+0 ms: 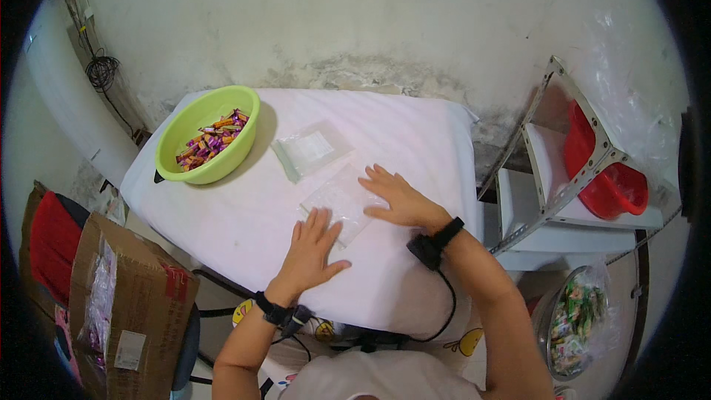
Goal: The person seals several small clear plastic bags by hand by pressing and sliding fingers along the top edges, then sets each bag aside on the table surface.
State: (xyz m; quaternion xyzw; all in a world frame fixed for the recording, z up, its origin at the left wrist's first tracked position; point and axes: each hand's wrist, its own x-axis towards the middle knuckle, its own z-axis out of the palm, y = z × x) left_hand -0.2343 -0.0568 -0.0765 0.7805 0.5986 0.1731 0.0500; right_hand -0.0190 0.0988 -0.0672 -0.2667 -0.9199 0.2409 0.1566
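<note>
A clear plastic bag [340,200] lies flat on the white-covered table [244,244] between my two hands. My left hand [312,250] is spread palm down, its fingertips at the bag's near left edge. Over the bag's right side reaches my right hand [401,200], fingers apart and holding nothing. Just beyond lies a second clear bag [308,150] with a greenish strip along one edge and a white paper inside or under it. At the far left a light green plastic basin [233,158] holds many purple and orange wrapped sweets [214,141].
On the left, an open cardboard box [150,289] with plastic-wrapped contents rests on a chair. A metal shelf rack [561,205] at right carries a red basin [602,189]. Below it stands a metal bowl [547,339] of green packets. A cable [452,311] hangs from my right wrist strap.
</note>
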